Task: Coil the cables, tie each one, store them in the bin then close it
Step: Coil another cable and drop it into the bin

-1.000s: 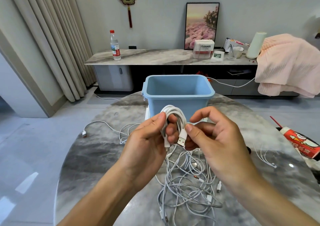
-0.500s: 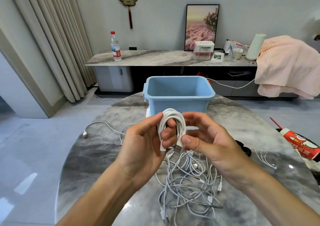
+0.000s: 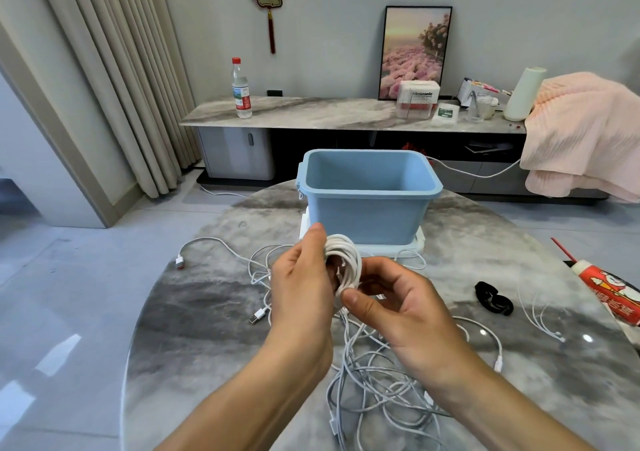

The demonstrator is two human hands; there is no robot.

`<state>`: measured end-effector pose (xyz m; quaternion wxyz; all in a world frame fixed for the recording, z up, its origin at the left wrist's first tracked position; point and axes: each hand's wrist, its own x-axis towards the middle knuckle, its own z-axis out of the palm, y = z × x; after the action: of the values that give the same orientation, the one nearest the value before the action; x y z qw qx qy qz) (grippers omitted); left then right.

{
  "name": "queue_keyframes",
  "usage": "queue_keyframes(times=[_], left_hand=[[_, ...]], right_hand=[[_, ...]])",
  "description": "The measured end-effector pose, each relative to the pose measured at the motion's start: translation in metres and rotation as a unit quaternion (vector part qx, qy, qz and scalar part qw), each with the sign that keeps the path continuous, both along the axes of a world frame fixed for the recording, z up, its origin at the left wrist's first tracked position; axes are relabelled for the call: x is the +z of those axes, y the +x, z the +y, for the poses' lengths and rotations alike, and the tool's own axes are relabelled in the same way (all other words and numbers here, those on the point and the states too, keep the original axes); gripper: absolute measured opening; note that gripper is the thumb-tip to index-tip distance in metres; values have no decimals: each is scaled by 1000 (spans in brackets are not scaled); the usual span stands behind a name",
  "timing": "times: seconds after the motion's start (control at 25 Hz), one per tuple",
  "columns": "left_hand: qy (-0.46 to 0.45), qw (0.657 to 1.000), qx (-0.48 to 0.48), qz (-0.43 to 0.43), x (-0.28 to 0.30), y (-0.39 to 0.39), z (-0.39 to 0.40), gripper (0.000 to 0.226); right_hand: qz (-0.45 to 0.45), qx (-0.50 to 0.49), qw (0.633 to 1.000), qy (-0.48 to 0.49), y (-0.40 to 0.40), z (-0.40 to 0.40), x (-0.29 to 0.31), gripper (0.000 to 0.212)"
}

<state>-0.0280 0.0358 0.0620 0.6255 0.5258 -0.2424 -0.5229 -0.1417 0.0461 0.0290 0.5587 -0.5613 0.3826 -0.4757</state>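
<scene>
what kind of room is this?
Most likely a home living room: a low marble-topped cabinet along the wall, a framed flower picture leaning on it, long curtains, and a round marble table.

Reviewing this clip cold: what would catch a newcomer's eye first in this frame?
Probably the two hands at centre: the left hand and right hand together hold a coiled white cable above the round marble table. Just behind stands the open light-blue bin, apparently empty. Below the hands sprawls a tangle of loose white cables.
</scene>
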Motion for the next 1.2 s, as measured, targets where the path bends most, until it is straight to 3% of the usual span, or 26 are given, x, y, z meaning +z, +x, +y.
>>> queue_keyframes(times=[0.12,0.36,0.6,0.76,0.88,1.0,1.12,1.2], left_hand=[[23,998,-51,3,2,1,0,35],[28,998,-52,19,-4,3,-3,25],[24,976,-213,49,-5,11,-5,57],[2,957,-283,56,-4,14,-3,49],[-8,949,-299,103,-8,11,0,42],[-14,954,-276,115,-13,9,1,38],[-37,964,-252,82,-15,6,0,28],[-43,972,-226,55,-14,4,-3,24]], right_hand=[[-51,-2,998,33,-2,1,-1,37],[-26,1,999,20,-3,2,-3,27],[-60,-4,994,95,-11,-2,1,23],[-32,38,990,129,-17,-5,-1,41],[-41,53,986,154,-22,-7,-2,39],[0,28,984,173,-24,-8,-1,35],[62,-62,979,182,-22,-5,-3,48],[133,-116,975,132,-20,-5,-4,47]])
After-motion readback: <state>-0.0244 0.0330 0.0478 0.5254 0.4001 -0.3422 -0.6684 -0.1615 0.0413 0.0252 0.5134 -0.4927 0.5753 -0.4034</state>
